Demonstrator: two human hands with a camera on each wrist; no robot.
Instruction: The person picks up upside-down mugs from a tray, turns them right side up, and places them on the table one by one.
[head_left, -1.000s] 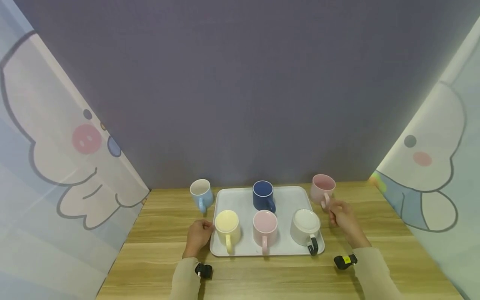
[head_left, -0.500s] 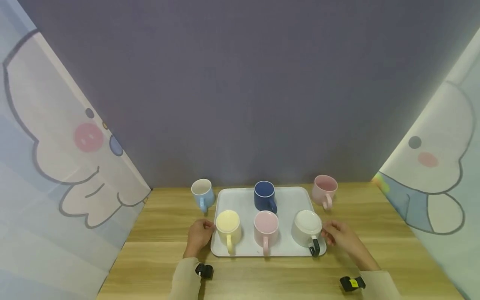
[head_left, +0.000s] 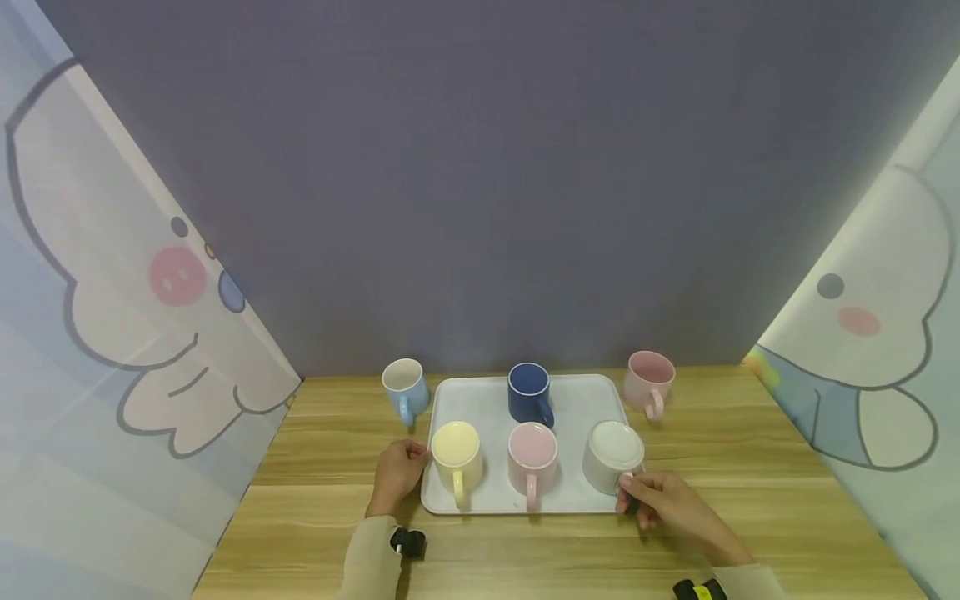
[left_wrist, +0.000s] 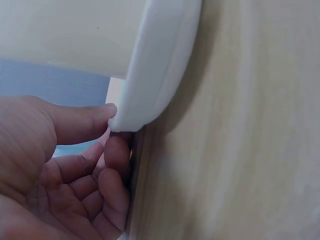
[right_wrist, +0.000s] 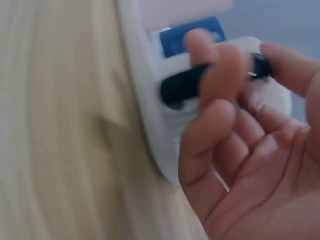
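My left hand (head_left: 397, 477) pinches the left edge of a white tray (head_left: 573, 400); in the left wrist view the thumb lies on top of the rim (left_wrist: 155, 65) and curled fingers are under it. At the tray's front right corner my right hand (head_left: 671, 507) has its fingers and thumb around the black handle (right_wrist: 182, 87) of an upside-down white mug (head_left: 613, 454). That mug's base faces up, and the fingers hide most of its handle in the head view. A pink mug (head_left: 532, 454) and a yellow mug (head_left: 457, 450) stand upside down beside it in the front row.
A dark blue mug (head_left: 528, 396) stands upright at the tray's back middle. Off the tray, a light blue mug (head_left: 405, 390) is upright at the back left and another pink mug (head_left: 645, 387) at the back right. A grey panel (head_left: 480, 208) rises behind the wooden table (head_left: 315, 475).
My right hand has left the handle of the back right pink mug, come toward me past the tray's right side, and taken the white mug's handle. The left hand has stayed at the tray edge.
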